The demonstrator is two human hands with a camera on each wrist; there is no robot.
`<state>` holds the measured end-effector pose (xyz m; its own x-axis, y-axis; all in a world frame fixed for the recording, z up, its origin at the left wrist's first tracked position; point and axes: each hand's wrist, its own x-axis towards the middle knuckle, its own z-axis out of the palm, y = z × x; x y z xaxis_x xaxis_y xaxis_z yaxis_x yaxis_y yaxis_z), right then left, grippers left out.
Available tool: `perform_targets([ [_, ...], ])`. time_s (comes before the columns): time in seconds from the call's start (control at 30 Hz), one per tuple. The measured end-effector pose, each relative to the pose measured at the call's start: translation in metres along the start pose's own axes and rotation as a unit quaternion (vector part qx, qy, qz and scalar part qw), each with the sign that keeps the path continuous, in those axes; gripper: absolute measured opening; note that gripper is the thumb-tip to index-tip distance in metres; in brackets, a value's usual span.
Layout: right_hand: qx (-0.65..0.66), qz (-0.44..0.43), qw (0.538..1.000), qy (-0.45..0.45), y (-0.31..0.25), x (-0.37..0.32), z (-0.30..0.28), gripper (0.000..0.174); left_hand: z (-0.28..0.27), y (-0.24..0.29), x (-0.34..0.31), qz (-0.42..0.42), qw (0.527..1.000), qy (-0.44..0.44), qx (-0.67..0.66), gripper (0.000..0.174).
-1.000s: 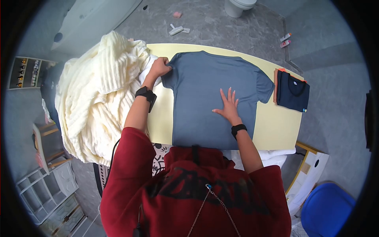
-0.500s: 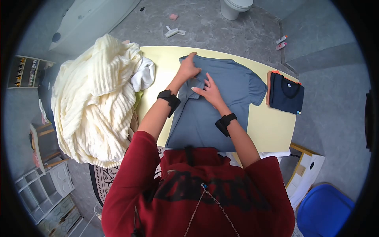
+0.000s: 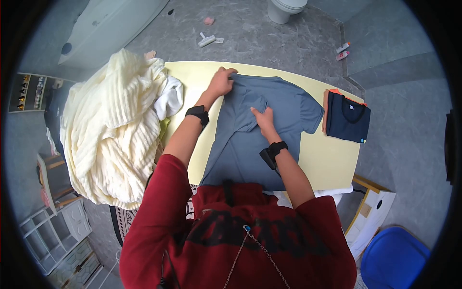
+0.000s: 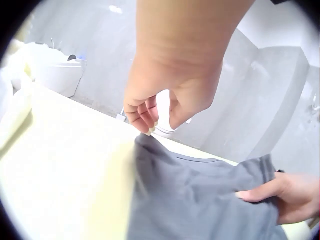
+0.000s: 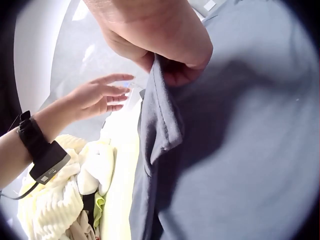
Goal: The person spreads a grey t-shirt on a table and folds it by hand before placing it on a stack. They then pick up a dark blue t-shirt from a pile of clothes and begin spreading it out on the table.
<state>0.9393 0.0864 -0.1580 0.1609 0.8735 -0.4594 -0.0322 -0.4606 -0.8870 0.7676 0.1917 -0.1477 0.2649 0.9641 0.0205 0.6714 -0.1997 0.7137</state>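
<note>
A grey-blue T-shirt point(image 3: 284, 98) lies spread on a pale yellow table, its left side turned inward over the body. My right hand point(image 3: 264, 121) grips the folded-over sleeve point(image 3: 254, 107), the thumb on top of the cloth. In the right wrist view, those fingers tuck behind a hemmed edge of the fabric point(image 5: 162, 125). My left hand point(image 3: 220, 83) is at the far left shoulder corner of the shirt. Its fingertips point(image 4: 148, 131) come right to that corner in the left wrist view, with a gap between thumb and fingers.
A large heap of cream ribbed fabric point(image 3: 110, 130) covers the left end, with a white cloth point(image 3: 169, 96) beside it. Folded clothes, a dark navy shirt point(image 3: 349, 115) uppermost, lie at the right end of the table point(image 3: 329, 164). A blue stool point(image 3: 394, 257) stands lower right.
The shirt's left sleeve and side have been folded inward. My left hand moved from the sleeve to the new shoulder corner; my right went from lying flat on the shirt to gripping the sleeve.
</note>
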Motion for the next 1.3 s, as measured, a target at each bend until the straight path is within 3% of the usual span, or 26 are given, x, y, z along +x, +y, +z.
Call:
perform_targets([
  [0.07,0.0,0.006,1.0,-0.002,0.002,0.0,-0.003,0.029,-0.007,-0.016,0.006,-0.002,0.993,-0.051,0.103,0.033],
  [0.17,0.0,0.018,1.0,-0.002,0.006,0.002,-0.005,0.029,-0.007,-0.027,0.014,-0.007,0.986,-0.108,0.13,0.033],
  [0.5,-0.005,0.028,0.999,-0.023,-0.002,0.003,-0.013,0.031,0.005,-0.048,0.046,-0.014,0.981,-0.186,0.053,0.017],
  [0.57,-0.005,0.027,0.999,-0.024,-0.001,0.007,-0.015,0.031,0.005,-0.051,0.047,-0.062,0.992,-0.113,-0.003,0.012],
  [0.73,-0.017,0.012,1.0,-0.017,0.005,0.024,-0.025,0.031,0.004,-0.051,0.045,-0.098,0.993,-0.067,-0.008,0.011],
  [0.83,-0.133,0.003,0.991,-0.018,0.021,0.044,-0.035,0.03,0.007,-0.051,0.044,-0.094,0.995,-0.042,-0.02,0.011],
  [0.93,-0.247,-0.027,0.967,0.047,0.031,0.055,-0.04,0.028,0.012,-0.048,0.04,-0.08,0.996,-0.026,0.029,0.014],
  [1.0,-0.25,0.026,0.967,0.037,0.018,0.049,-0.042,0.029,0.016,-0.044,0.035,-0.008,0.99,0.036,0.137,0.021],
  [1.03,-0.25,0.026,0.967,0.037,0.014,0.047,-0.043,0.029,0.018,-0.042,0.032,-0.008,0.99,0.036,0.137,0.021],
  [1.1,-0.375,0.004,0.923,0.083,0.012,0.045,-0.046,0.033,0.016,-0.03,0.027,-0.038,0.974,0.064,0.214,0.026],
  [1.2,-0.313,-0.01,0.944,0.105,0.014,0.043,-0.048,0.034,0.012,-0.024,0.02,-0.112,0.98,0.131,0.099,0.023],
  [1.3,-0.233,0.03,0.965,0.116,0.012,0.037,-0.049,0.034,0.012,-0.011,-0.003,-0.042,0.986,0.159,0.027,0.022],
])
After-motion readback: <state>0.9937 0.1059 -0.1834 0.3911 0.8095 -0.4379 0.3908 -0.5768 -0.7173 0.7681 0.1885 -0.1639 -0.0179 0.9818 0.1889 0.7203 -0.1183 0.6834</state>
